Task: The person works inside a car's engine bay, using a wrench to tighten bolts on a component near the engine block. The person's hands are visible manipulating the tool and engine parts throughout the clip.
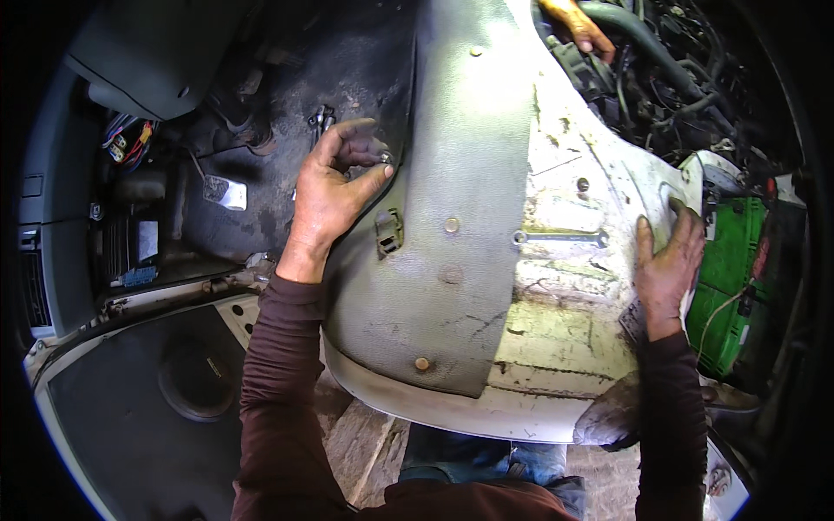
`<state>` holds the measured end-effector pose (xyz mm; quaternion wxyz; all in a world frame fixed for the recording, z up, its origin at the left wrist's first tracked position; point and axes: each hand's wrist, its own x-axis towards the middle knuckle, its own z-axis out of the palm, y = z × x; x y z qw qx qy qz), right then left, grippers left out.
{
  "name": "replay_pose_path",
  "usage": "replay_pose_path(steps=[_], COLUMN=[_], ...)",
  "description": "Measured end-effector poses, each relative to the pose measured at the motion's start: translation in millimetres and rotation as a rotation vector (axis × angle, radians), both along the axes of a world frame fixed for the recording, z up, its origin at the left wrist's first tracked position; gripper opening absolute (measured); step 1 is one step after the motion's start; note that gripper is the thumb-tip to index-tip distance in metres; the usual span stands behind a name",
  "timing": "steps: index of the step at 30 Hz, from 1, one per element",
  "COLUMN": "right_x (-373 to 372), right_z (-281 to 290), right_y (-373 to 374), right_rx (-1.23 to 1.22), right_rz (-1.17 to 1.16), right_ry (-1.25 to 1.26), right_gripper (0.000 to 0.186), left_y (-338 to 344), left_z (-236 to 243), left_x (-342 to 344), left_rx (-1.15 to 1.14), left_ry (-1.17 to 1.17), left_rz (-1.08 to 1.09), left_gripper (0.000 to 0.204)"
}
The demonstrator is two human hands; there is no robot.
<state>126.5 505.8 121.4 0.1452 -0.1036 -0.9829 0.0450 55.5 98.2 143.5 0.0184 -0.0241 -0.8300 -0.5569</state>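
Observation:
My left hand is raised over the grey vinyl cover. Between its thumb and fingertips it pinches a small shiny metal piece, perhaps a nut or bolt; its exact kind is too small to tell. My right hand rests on the worn white metal panel near its right edge, fingers apart and holding nothing. Between the hands a combination wrench lies across the panel, beside the cover's edge.
Another person's hand reaches among hoses and engine parts at the upper right. A green battery stands right of the panel. Metal tools lie on the dark floor mat, near a pedal. An open door is at lower left.

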Motion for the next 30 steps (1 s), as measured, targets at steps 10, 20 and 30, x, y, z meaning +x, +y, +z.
replay_pose_path(steps=[10,20,30], right_x=[-5,-3,-2], right_z=[8,9,2], right_y=[1,1,2], right_rx=[-0.081,-0.101,-0.093], right_rz=[-0.004,-0.01,-0.038], right_ry=[0.007,0.002,-0.006], right_gripper=[0.062,0.061,0.064], left_y=[133,197,-48], left_z=[36,18,-58], left_x=[3,-1,-83], left_rx=[-0.376,-0.689,-1.186], left_ry=[0.193,0.279,-0.336], left_rz=[-0.381,-0.266,0.148], left_gripper=[0.019,0.019,0.034])
